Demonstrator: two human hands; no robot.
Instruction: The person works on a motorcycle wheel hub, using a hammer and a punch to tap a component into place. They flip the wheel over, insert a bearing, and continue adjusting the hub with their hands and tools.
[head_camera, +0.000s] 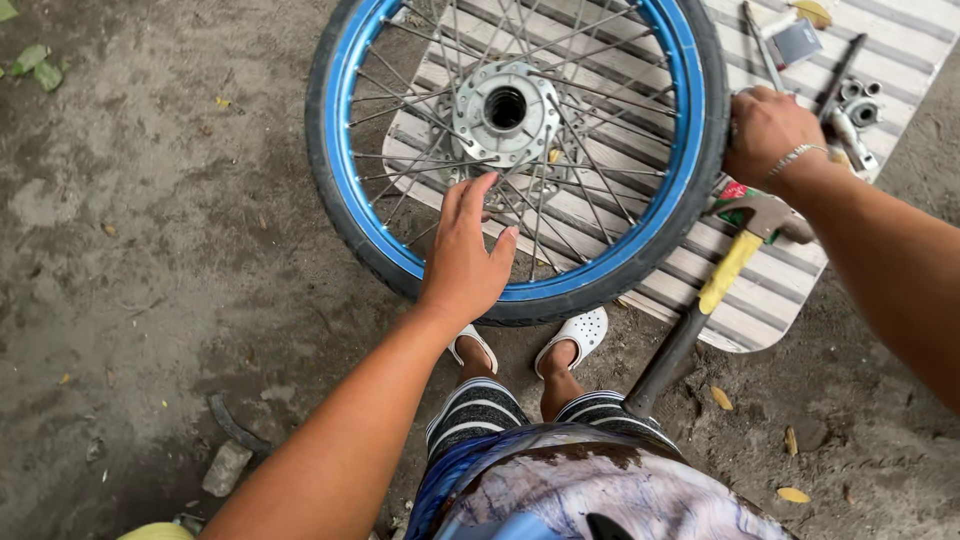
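Lying flat, the wheel (520, 150) has the left hand (468, 255) spread on its near rim, the right hand (765, 135) gripping its tyre.

The wheel's (520, 150) top and right forearm (890, 260) are cut off.

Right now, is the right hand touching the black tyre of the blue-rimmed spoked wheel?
Touching: the head view shows the right hand gripping the wheel's black tyre at its edge.

Dirt ground (180, 250) is covered at 1 o'clock by a striped mat (890, 60); wheel (515, 150), hammer (735, 265), metal parts (858, 110) are laid there.
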